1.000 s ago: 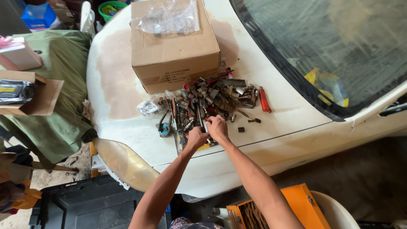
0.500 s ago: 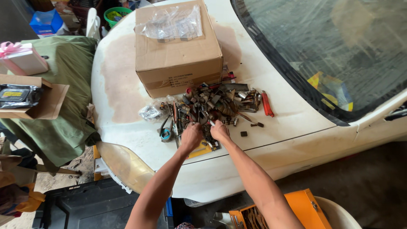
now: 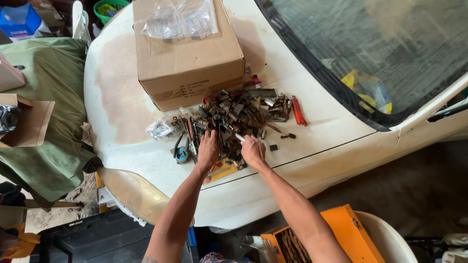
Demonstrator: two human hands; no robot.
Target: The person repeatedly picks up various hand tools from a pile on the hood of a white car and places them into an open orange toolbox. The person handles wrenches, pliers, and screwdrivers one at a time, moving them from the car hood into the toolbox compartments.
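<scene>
pile of small metal tools and bits (image 3: 239,114) is sitting on the white car hood (image 3: 321,131), just in front of the cardboard box (image 3: 187,53), spreading from a crumpled clear bag (image 3: 161,129) on the left to a red-handled tool (image 3: 298,111) on the right

left hand (image 3: 208,150) is lying palm-down on the near edge of the pile, fingers spread flat over the parts, not closed on anything I can make out

right hand (image 3: 253,151) is pinching a small pale sliver-like piece (image 3: 240,138) between fingertips, narrow grip, tip pointing into the pile; can't tell what the piece is

progress, judging from layout only: sorting is looking early. nearly everything is in one tangled heap, no separate sorted groups showing on the hood. a couple of small dark bits (image 3: 274,147) are lying apart just right of the right hand, a yellow flat item (image 3: 222,170) is sitting under/near the wrists, a blue-grey round tool (image 3: 182,154) is sitting left of the left hand. bulk of the heap is looking untouched

around it: plastic bag on top of the box, windscreen (image 3: 370,53) to the right, green cloth (image 3: 48,112) draped left of the car, open orange toolbox (image 3: 312,238) on the floor below the right forearm
</scene>
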